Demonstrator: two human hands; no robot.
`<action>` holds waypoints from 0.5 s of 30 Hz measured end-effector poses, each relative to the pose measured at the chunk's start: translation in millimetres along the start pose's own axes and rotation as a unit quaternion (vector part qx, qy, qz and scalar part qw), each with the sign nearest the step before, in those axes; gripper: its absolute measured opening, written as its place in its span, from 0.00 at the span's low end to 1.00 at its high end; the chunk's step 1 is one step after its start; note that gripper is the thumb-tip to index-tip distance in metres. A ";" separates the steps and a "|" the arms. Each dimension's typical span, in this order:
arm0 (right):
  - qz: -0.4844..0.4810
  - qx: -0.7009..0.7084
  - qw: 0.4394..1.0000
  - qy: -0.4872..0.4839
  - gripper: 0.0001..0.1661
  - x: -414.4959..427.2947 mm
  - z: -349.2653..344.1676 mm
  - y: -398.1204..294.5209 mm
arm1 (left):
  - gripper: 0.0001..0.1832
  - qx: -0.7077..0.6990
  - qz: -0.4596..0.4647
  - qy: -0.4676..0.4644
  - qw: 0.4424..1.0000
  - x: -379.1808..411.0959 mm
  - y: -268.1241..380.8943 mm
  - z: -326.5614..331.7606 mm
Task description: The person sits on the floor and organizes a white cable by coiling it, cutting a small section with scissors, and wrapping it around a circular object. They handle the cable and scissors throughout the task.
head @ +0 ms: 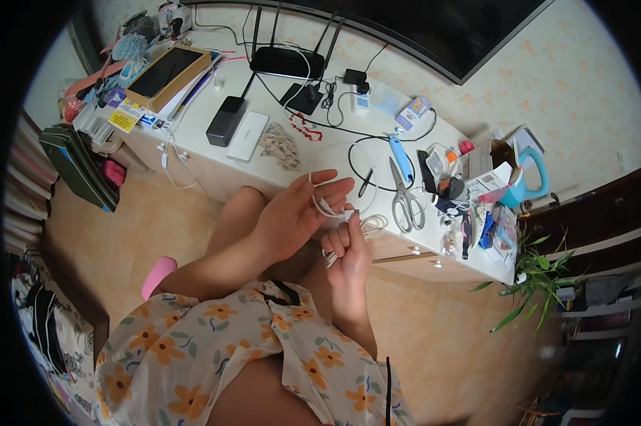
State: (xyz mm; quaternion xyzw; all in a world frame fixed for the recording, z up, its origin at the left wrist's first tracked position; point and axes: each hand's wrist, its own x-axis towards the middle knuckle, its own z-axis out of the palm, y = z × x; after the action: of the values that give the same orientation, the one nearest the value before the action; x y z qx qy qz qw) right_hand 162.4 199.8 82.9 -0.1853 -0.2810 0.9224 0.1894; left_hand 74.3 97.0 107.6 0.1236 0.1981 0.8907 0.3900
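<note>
A white charging cable [375, 227] is partly gathered in a small coil by my right hand [348, 246], whose curled fingers hold it together with a white plug end near the thumb. Just to the left, my left hand [304, 213] is turned palm up, fingers spread, with a loop of the white cable running over its fingers and between finger and thumb. Beyond my hands on the white cabinet top [326, 154] lie a black pen [366, 182], grey-handled scissors [407, 209] and a light-blue handled tool [401, 158]. A crumpled patterned cloth [281, 146] lies near the edge.
A black power bank [226, 121] and a white one [248, 136] lie left of the cloth. Behind stand a black router [287, 62] and trailing black cables. Small items and a blue watering can [523, 181] crowd the right end. A potted plant [541, 266] stands beside it.
</note>
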 end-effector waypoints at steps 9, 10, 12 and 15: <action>0.215 0.268 0.936 -0.079 0.14 15.0 -31.4 2.6 | 0.19 0.092 0.013 -0.008 0.996 4.3 -15.4 4.9; 0.215 0.258 0.939 -0.078 0.14 15.6 -32.6 3.3 | 0.19 0.090 0.011 -0.008 0.996 4.6 -15.7 3.9; 0.209 0.245 0.944 -0.074 0.13 16.2 -34.5 4.4 | 0.19 0.095 0.010 -0.005 0.995 5.5 -15.5 1.5; 0.188 0.222 0.955 -0.062 0.11 15.8 -35.5 4.0 | 0.20 0.158 -0.007 0.015 0.987 6.2 -11.8 0.7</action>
State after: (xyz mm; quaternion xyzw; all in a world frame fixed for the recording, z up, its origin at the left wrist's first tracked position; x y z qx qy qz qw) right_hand 163.7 219.7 49.4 -0.1302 -0.0404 0.9902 0.0306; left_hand 78.0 109.0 103.3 0.1688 0.3430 0.8473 0.3686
